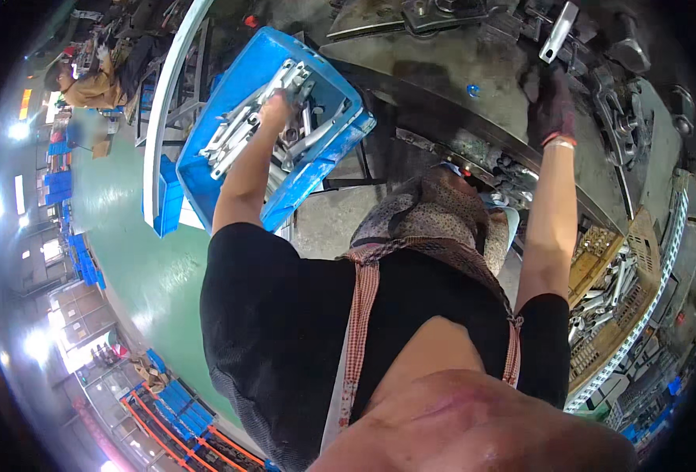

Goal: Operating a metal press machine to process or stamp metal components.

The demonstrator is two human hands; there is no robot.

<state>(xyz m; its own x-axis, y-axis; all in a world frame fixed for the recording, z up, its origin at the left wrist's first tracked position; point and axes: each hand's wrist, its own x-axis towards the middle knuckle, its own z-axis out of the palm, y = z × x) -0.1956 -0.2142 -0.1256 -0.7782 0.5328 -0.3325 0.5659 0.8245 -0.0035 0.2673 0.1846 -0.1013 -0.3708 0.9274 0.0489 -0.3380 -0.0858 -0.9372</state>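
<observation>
My left hand (pixel 277 110), bare, reaches into a blue plastic crate (pixel 320 185) at the upper left. It rests among several silver metal bars (pixel 242 134) piled inside; its fingers are hidden against them. My right hand (pixel 554 110) wears a dark reddish glove and is stretched out over the metal workbench (pixel 442 75). Its dark, partly shadowed fingers close at the lower end of a silver, channel-shaped metal bar (pixel 559 33). That bar points away from me, tilted up to the right, with a hole showing near its near end.
Heavy bolts and clamps (pixel 619 118) stand right of my right hand. A small blue object (pixel 473 91) lies on the bench. At the right, a basket (pixel 592 322) holds more metal parts. Another person (pixel 96 82) is far off at the left, beyond the green floor (pixel 128 228).
</observation>
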